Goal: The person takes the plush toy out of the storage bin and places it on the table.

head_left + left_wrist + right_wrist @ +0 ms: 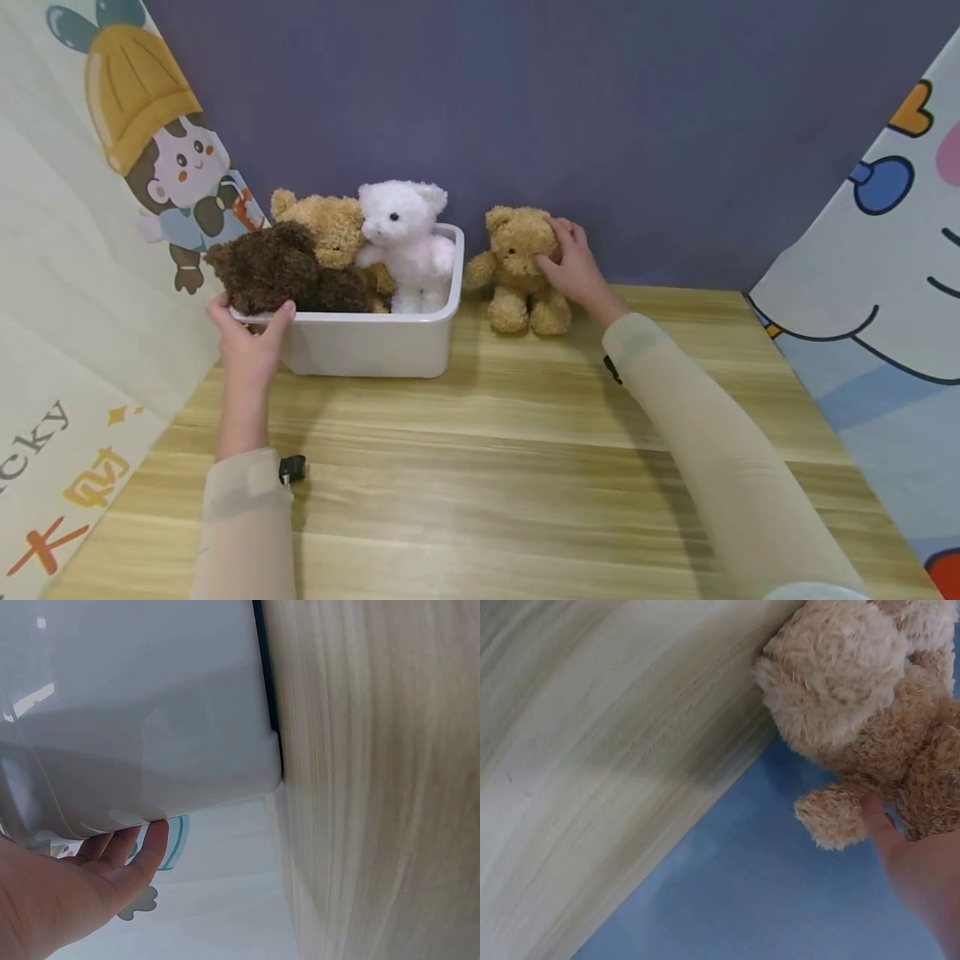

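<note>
At the left of the table, a white plastic bin holds a dark brown teddy bear, a tan teddy bear and a white teddy bear. My left hand grips the bin's front left corner, thumb at the rim and fingers against the side wall. Right of the bin, another tan teddy bear sits upright on the table against the back panel. My right hand holds this bear by the side of its head; in the right wrist view some fingers are hidden by its fur.
The wood-grain table stretches in front of the bin and bear. A dark blue-grey panel stands behind them. Printed curtains close off both sides, the left one close beside the bin.
</note>
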`<action>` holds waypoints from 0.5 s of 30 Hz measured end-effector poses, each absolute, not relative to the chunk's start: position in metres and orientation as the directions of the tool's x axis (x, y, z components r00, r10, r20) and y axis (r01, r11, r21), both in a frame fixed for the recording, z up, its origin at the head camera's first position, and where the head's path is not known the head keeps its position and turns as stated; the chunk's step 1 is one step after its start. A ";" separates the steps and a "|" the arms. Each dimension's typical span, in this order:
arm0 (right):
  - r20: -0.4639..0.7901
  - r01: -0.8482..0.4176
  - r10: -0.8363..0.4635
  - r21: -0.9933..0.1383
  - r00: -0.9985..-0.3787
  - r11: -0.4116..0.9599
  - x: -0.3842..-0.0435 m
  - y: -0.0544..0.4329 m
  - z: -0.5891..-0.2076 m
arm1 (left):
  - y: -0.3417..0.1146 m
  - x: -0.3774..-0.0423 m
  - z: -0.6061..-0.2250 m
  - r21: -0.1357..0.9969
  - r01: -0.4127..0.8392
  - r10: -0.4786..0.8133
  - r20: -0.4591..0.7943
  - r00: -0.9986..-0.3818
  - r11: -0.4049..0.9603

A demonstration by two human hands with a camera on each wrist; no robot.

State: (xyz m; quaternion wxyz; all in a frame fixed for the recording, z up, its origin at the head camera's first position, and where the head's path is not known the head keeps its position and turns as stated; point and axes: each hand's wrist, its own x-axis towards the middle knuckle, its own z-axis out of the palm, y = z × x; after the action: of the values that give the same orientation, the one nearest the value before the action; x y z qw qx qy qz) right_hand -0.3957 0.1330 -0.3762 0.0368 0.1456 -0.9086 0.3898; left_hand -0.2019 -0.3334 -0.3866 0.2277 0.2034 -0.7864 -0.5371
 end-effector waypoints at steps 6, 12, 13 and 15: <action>0.143 -0.242 -0.201 -0.702 -0.969 0.670 -0.401 0.141 -0.369 | -0.332 -0.202 -0.388 0.941 -0.067 -0.571 0.143 -0.809 0.330; 0.117 -0.242 -0.223 -0.679 -0.968 0.693 -0.402 0.146 -0.360 | -0.332 -0.202 -0.389 0.943 -0.057 -0.574 0.152 -0.805 0.329; 0.115 -0.247 -0.232 -0.671 -0.966 0.699 -0.402 0.147 -0.358 | -0.332 -0.202 -0.389 0.942 -0.057 -0.575 0.153 -0.804 0.331; 0.107 -0.257 -0.250 -0.658 -0.962 0.708 -0.402 0.148 -0.354 | -0.332 -0.202 -0.389 0.940 -0.060 -0.575 0.155 -0.804 0.336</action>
State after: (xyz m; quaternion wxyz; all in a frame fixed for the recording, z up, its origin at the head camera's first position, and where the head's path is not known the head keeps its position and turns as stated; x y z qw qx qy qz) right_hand -0.4019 0.1481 -0.3536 0.0053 0.1371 -0.9241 0.3567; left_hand -0.2016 -0.3321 -0.3889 0.2388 0.2029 -0.7817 -0.5392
